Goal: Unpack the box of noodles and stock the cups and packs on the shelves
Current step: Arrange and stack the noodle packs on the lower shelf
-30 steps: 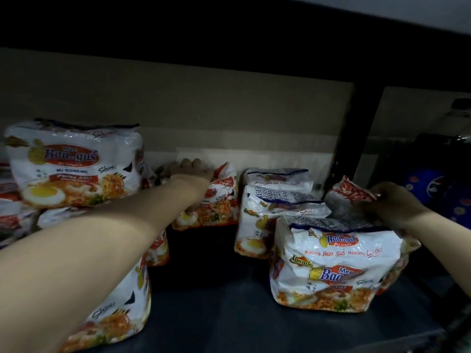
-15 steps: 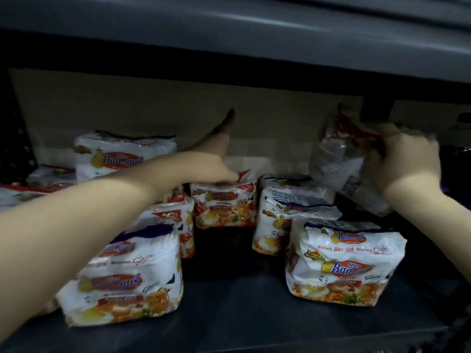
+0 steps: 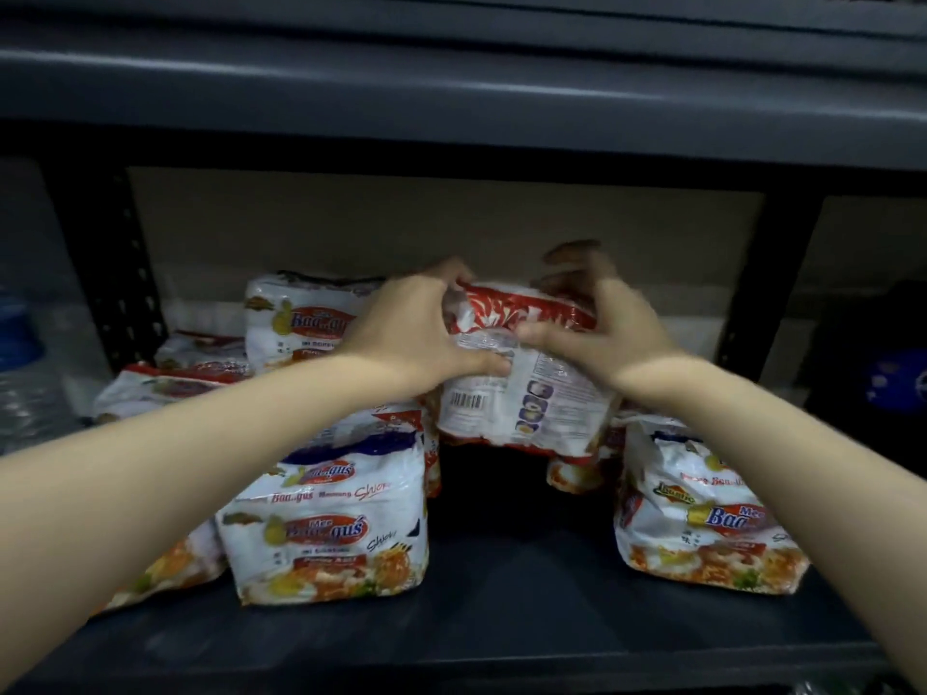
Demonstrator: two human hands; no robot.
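A white and red noodle pack (image 3: 521, 393) hangs above the middle of the dark shelf (image 3: 501, 594), its back with the barcode facing me. My left hand (image 3: 416, 338) grips its left side and my right hand (image 3: 597, 333) grips its right side, fingers curled over the top edge. Below and around it, several white multipacks stand on the shelf: one at the front left (image 3: 326, 524), one at the front right (image 3: 702, 519), one at the back left (image 3: 296, 318). Packs behind the held one are mostly hidden.
The upper shelf board (image 3: 451, 92) hangs low overhead. Black perforated uprights stand at the left (image 3: 120, 263) and right (image 3: 762, 283). A wrapped bundle of water bottles (image 3: 30, 373) sits far left, and a dark blue object (image 3: 893, 378) far right. Bare shelf lies between the front packs.
My right hand carried the pack from the right to the middle of the shelf. My left hand left the back row and took hold of the pack's left side.
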